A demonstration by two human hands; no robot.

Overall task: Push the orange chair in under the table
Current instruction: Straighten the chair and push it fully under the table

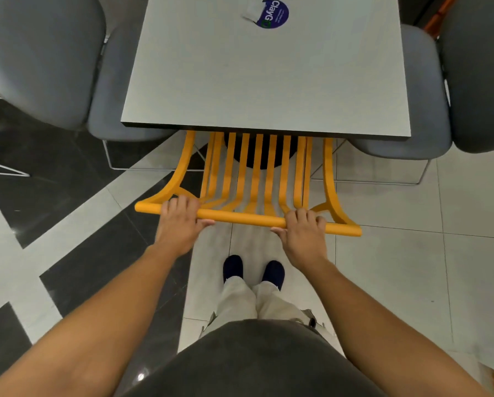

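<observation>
Left of the table (266, 81), a grey chair (68, 67) stands with its seat tucked partly under the tabletop edge. At the table's near edge, the orange chair (257, 179) has its seat hidden beneath the top; only the slatted back and the top rail stick out toward the person. The left hand (180, 222) is curled over the rail near its left end, fingers wrapped over the top and thumb underneath. The right hand (304, 233) grips the same rail further right in the same way, fingers over, thumb below. Between the forearms, nearer than the rail, two dark shoes (253, 270) stand on pale floor tiles. On the table's far part lies a round blue sticker (274, 13). Right of the table stands another grey chair (429, 96), its seat also partly under the edge.
</observation>
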